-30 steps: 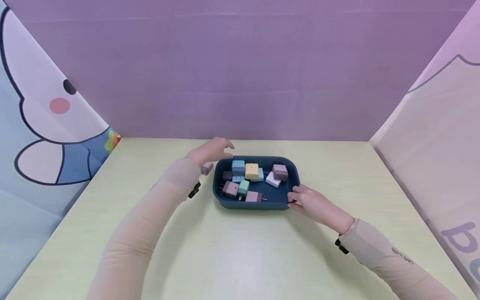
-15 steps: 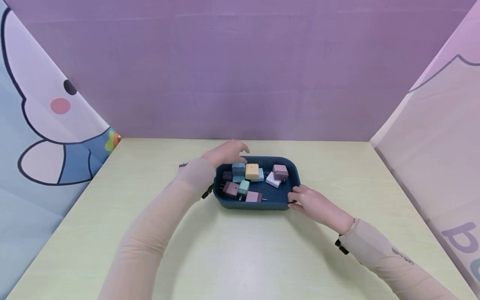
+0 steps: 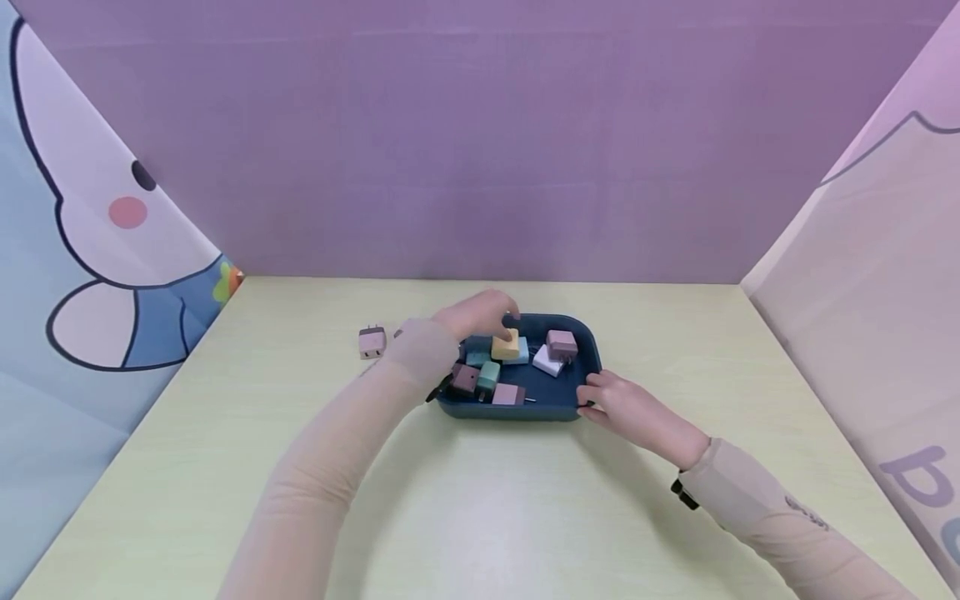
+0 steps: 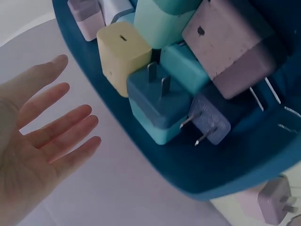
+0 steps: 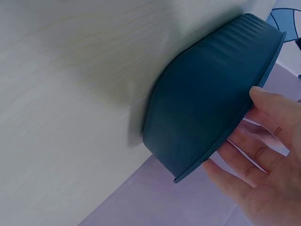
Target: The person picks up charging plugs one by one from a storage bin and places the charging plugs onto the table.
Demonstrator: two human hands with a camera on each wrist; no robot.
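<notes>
L grip (image 3: pixel 477 315) has moved R, now spread over tray (image 3: pixel 517 413) w/ yellow plug (image 3: pixel 506 347) just below; R grip (image 3: pixel 626 406) pinching tray rim, other plugs (image 3: pixel 488 375) btwn.

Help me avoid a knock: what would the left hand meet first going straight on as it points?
Probably the yellow boxy plastic charger in the dark blue rectangular plastic tray, though depth below the left hand is unclear.

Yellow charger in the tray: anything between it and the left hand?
Nothing visible: the left hand is over the dark blue tray, the left wrist view shows open space before the yellow charger, and nothing lies on top of it.
</notes>
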